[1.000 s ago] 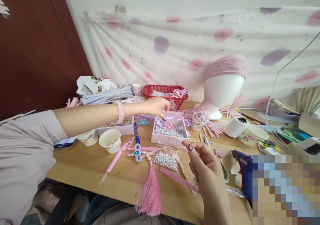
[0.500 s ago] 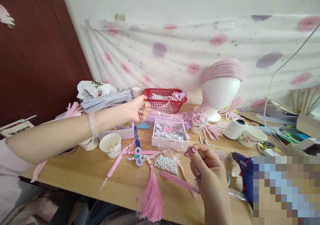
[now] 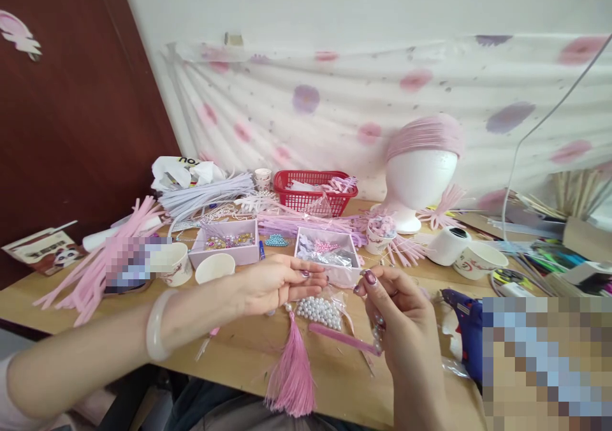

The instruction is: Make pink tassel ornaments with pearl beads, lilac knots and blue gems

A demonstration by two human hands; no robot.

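Note:
My left hand [image 3: 287,284] is stretched across the table's middle with its fingers extended, just left of my right hand, and nothing shows in it. My right hand [image 3: 399,316] is closed, thumb and fingertips pinched together. A short string of pearl beads [image 3: 377,336] hangs along its palm; what sits right at the fingertips is too small to make out. Below lie a heap of white pearl beads [image 3: 319,312], a pink strip [image 3: 342,338] running up to the hanging beads, and a pink tassel [image 3: 291,377].
Behind my hands stand a box of charms [image 3: 224,252], a box of small parts [image 3: 329,277], and a red basket [image 3: 310,201]. A foam head [image 3: 421,182] wrapped in pink yarn is at the back right. A blue glue gun [image 3: 466,329] lies right, paper cups [image 3: 215,266] left.
My left hand has come down and right from near the red basket, its curled fingers now stretched out beside my right hand. My right hand has stayed almost still, still pinched.

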